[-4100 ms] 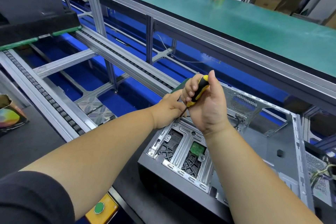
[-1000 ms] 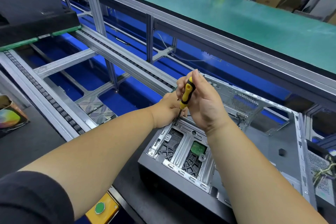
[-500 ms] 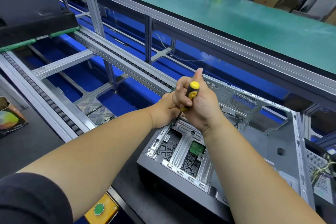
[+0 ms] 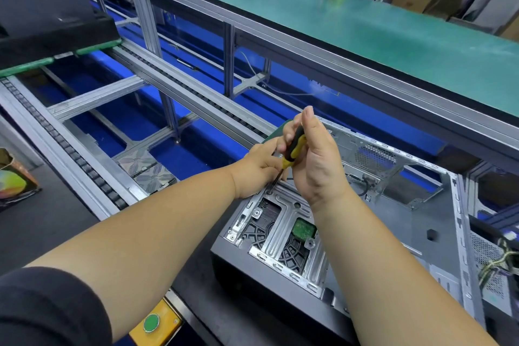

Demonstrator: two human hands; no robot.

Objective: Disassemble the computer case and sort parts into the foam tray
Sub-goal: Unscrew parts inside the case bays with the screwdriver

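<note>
At two o'clock from the frame's centre, on the open computer case (image 4: 421, 222), a screwdriver (image 4: 293, 146) is gripped upright by the right hand (image 4: 314, 160) and steadied at its shaft by the pinching left hand (image 4: 257, 168), probably so the tip stays in the screw.

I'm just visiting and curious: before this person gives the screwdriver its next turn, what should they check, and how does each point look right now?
1. Screwdriver held firmly: ok, the right hand curls round its yellow and black handle.
2. Tip seated in the screw: cannot tell, the shaft runs down to the drive bracket but the tip is too small to see.
3. Shaft steadied: ok, the left hand pinches it low down.
4. Computer case lying stable: ok, it rests flat on its side.
5. Foam tray ready for parts: cannot tell, none is clearly visible.
</note>
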